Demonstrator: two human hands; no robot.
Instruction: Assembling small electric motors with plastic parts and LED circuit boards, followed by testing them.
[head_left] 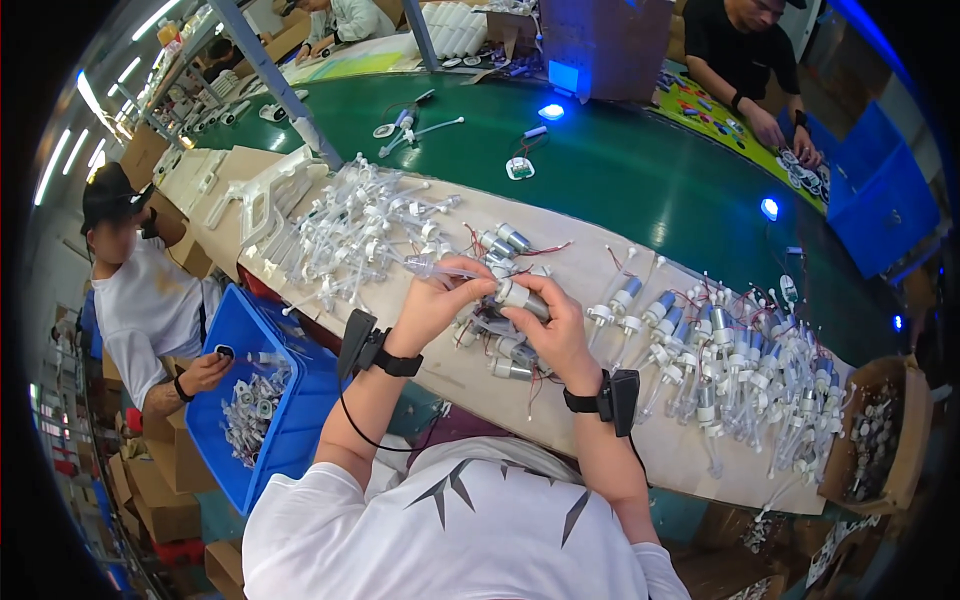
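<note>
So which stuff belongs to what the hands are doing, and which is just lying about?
Seems part of the job:
silver cylinder with a white end, in the right fingers
clear plastic tube, in the left fingers
loose silver cylinders

Probably just lying about:
blue plastic bin
brown cardboard box
glowing blue light

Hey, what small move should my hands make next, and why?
Perhaps press the clear plastic tube and silver-and-white cylindrical motor gently together: your left hand pinches the tube, your right hand grips the motor, and both hands nearly meet, hiding whether the parts join.
</note>
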